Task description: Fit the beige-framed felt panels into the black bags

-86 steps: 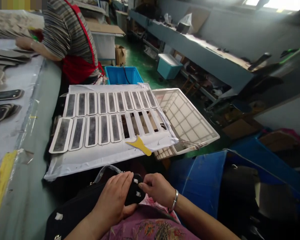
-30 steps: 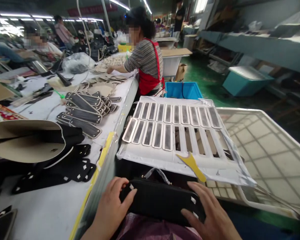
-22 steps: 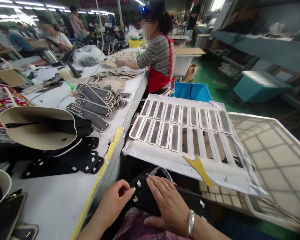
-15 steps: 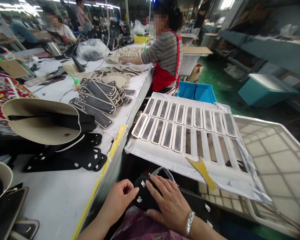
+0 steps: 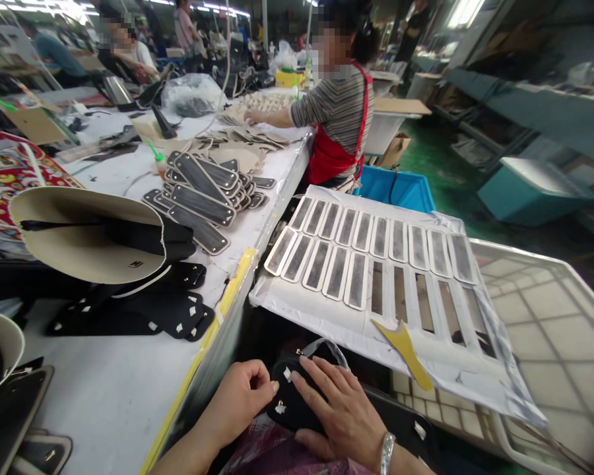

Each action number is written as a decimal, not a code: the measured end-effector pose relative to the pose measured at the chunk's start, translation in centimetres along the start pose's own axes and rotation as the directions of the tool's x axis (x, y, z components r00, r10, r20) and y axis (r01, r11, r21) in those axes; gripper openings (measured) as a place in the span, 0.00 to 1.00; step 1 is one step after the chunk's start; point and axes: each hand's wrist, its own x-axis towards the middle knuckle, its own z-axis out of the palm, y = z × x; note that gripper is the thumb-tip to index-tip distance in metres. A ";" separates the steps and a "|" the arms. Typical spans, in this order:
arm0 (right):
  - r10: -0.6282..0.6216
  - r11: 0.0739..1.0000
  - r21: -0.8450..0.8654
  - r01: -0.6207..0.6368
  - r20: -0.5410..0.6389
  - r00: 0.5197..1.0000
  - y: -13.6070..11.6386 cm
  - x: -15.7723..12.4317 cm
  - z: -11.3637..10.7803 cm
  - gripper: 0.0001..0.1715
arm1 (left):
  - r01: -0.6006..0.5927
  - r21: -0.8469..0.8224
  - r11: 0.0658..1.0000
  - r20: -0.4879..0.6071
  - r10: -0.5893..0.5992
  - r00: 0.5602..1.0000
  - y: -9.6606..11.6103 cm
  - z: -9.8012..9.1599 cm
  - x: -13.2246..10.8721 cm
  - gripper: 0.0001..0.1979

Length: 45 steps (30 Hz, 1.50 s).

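A black leather-like bag piece (image 5: 283,410) lies across my lap, with small white tabs and gold-coloured metal fittings on it. Flat on its surface rests my right hand (image 5: 339,412), fingers stretched out and a silver bangle at the wrist. My left hand (image 5: 242,399) is at the piece's left end, thumb and forefinger closed in a pinch. Whatever sits between those fingertips is too small or hidden to make out. Behind my right hand a clear plastic-wrapped loop (image 5: 334,346) rises from the piece. The lower part of the piece is covered by my hand and arm.
On the left table stand a cream-lined open bag (image 5: 94,264), black tabbed pieces (image 5: 138,320) and a pile of grey straps (image 5: 202,198). To the right, a white board (image 5: 317,310) carries rows of strips and a yellow tool (image 5: 406,353). A co-worker (image 5: 334,105) sits beyond.
The whole view has shifted slightly, with the surroundings now a little further right. Both hands keep nearly the same pose on the black bag piece.
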 end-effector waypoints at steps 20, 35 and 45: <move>0.100 0.983 0.143 -0.116 0.109 0.989 -1.2 0.2 -1.4 0.36 | -0.044 -0.137 0.990 0.274 0.080 0.958 -0.8 -1.3 0.7 0.13; 0.166 0.975 0.137 -0.174 0.069 0.984 -1.3 0.4 -0.8 0.35 | -0.194 0.022 0.981 0.035 0.193 0.981 -0.1 0.1 0.3 0.12; 0.352 0.913 0.149 -0.381 0.190 0.917 0.6 -4.2 -2.6 0.54 | -0.211 0.127 0.969 0.086 0.201 0.976 -0.1 -0.6 0.7 0.20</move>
